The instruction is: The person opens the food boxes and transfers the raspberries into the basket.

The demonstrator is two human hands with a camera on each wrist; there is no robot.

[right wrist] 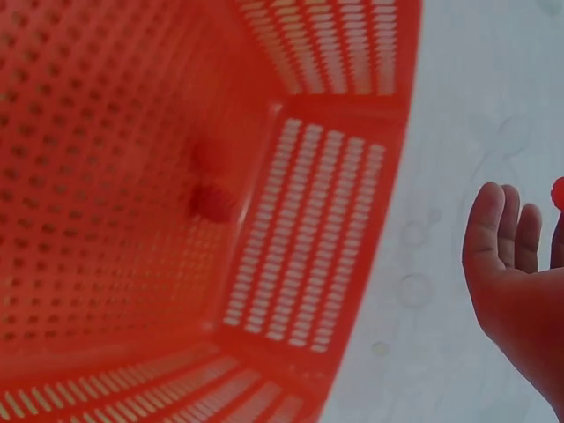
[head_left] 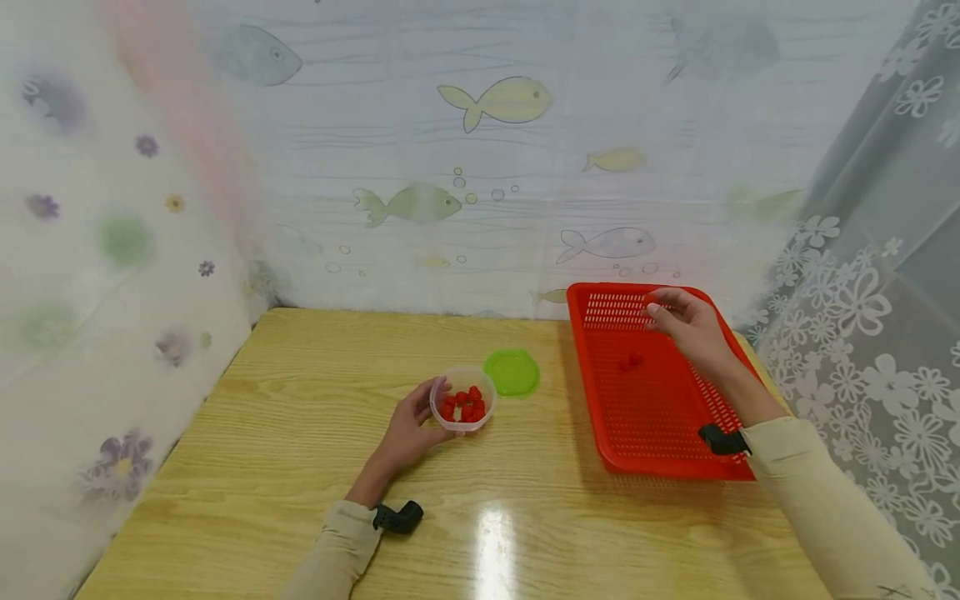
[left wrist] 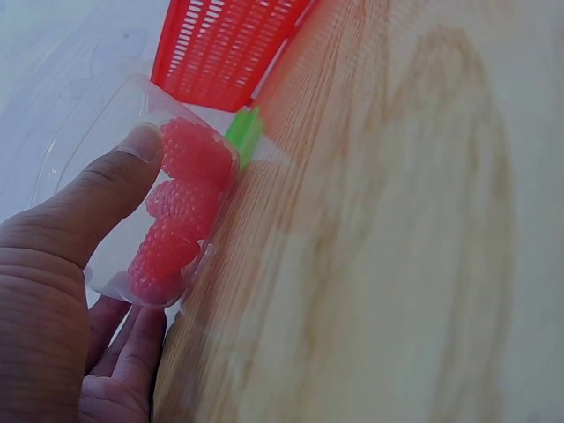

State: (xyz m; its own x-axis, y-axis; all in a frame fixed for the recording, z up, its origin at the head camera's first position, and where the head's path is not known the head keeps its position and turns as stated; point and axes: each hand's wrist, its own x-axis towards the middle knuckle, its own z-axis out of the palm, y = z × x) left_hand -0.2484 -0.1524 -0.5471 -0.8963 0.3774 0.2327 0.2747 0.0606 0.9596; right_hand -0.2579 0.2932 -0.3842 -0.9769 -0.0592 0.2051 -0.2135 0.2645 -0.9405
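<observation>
Head view, left hand: here it is, the left hand (head_left: 411, 425) curled round the clear tub (head_left: 459, 426) from its 8 o'clock side, thumb and fingers holding the wall.
Head view, tub contents: red raspberries (head_left: 474, 393), a cluster on the bottom.
Head view, green lid: the lid (head_left: 512, 372) lies flat on the wooden table (head_left: 337, 358), just off the tub's 2 o'clock.
Head view, red basket: over at the tub's 3 o'clock, the basket (head_left: 588, 400) with 2 berries (head_left: 635, 359) towards its 10 o'clock.
Head view, right hand: up goes our eye to the right hand (head_left: 697, 329), above the basket, thumb and fingertips close together at its 12 o'clock end.
Left wrist view, thumb: pressed to the tub's wall, with 3 berries showing through; basket at 12 o'clock.
Right wrist view, pinch: a raspberry (right wrist: 558, 194) at the fingertips, frame's 3 o'clock edge, partly cut off; 3 other fingers bent lightly, apart from it.
</observation>
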